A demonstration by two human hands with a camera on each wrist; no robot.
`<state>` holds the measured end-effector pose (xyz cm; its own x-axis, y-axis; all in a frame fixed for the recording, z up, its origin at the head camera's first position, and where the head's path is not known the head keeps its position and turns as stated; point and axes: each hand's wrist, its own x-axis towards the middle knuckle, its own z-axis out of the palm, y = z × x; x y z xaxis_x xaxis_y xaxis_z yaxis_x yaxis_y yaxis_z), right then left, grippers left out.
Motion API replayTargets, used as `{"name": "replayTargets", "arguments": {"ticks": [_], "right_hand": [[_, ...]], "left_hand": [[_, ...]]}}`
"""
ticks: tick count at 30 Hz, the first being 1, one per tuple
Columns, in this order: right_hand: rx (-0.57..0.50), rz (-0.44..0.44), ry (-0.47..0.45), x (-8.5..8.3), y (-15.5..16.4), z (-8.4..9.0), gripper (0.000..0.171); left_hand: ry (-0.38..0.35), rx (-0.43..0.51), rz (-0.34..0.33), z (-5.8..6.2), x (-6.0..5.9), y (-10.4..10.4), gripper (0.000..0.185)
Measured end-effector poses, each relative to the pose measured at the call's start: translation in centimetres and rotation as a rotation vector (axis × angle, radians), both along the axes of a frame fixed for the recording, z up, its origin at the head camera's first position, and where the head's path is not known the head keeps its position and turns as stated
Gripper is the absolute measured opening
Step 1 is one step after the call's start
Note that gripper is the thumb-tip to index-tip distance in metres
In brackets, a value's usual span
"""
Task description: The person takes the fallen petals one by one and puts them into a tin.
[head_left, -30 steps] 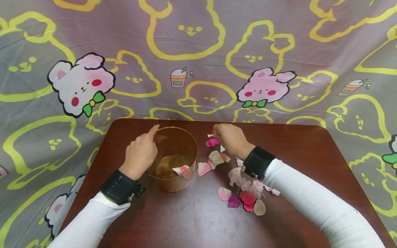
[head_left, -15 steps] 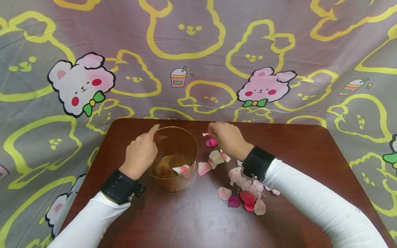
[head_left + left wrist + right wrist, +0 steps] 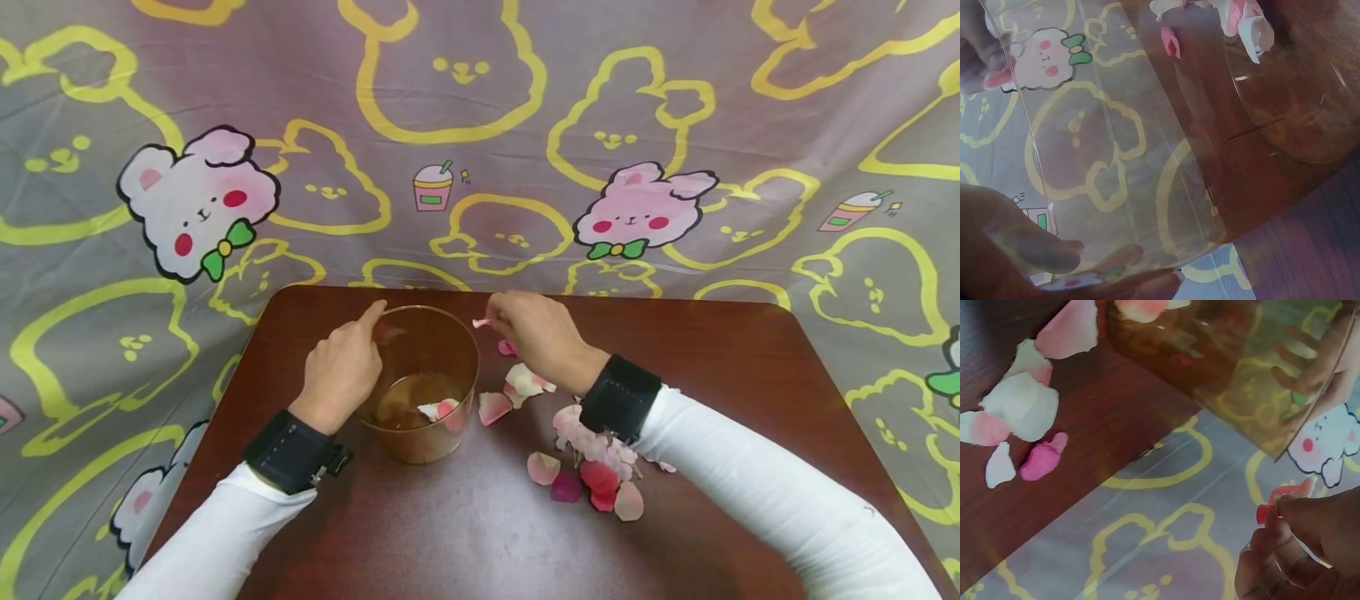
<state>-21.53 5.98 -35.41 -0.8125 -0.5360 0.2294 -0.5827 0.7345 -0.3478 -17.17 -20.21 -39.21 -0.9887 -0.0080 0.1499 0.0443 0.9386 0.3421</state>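
A clear amber plastic tub (image 3: 422,446) stands on the table with a few pink and white petals (image 3: 441,411) inside. My left hand (image 3: 341,367) grips the left side of its rim, and its fingers show through the wall in the right wrist view. Just right of the rim, my right hand (image 3: 536,329) pinches a small pink petal (image 3: 1294,489) between thumb and fingertips, held above the table. Below that hand lie a magenta petal (image 3: 1043,457) and several pale petals (image 3: 522,379).
A bunch of pale pink blossoms (image 3: 596,442) lies under the right forearm. Around it are a red petal (image 3: 600,483), a purple petal (image 3: 566,486) and some pale pink ones. A cartoon-printed cloth (image 3: 495,175) hangs behind the brown table (image 3: 420,542).
My right hand has moved left toward the tub's rim, carrying the pinched petal. The left hand and the tub have stayed put.
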Motion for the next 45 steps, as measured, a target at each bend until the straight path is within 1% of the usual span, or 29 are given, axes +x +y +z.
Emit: {"name": "replayTargets", "arguments": {"ticks": [8,17,24,33,36,42,45], "right_hand": [[-0.012,0.037,0.024,1.0,-1.3,0.7,0.004],[0.007,0.120,0.036,2.0,-2.5,-0.2,0.005],[0.041,0.118,0.027,2.4,-3.0,-0.8,0.003],[0.051,0.125,0.000,2.6,-3.5,-0.9,0.009],[0.057,0.136,-0.012,2.7,-3.5,-0.9,0.012],[0.066,0.151,-0.039,2.7,-3.4,-0.8,0.027],[0.055,0.145,-0.027,2.5,-3.3,-0.7,0.026]], "left_hand": [[-0.002,0.010,0.000,0.1,0.0,0.0,0.055],[-0.007,0.011,0.004,0.1,0.1,0.0,0.055],[-0.013,0.015,0.004,0.1,0.1,-0.1,0.056],[-0.016,0.012,0.009,0.0,0.0,-0.1,0.056],[-0.014,0.012,0.009,0.0,-0.1,-0.1,0.056],[-0.018,0.008,0.010,0.0,-0.1,-0.1,0.056],[-0.018,0.007,0.011,0.1,-0.1,-0.1,0.056]]}}
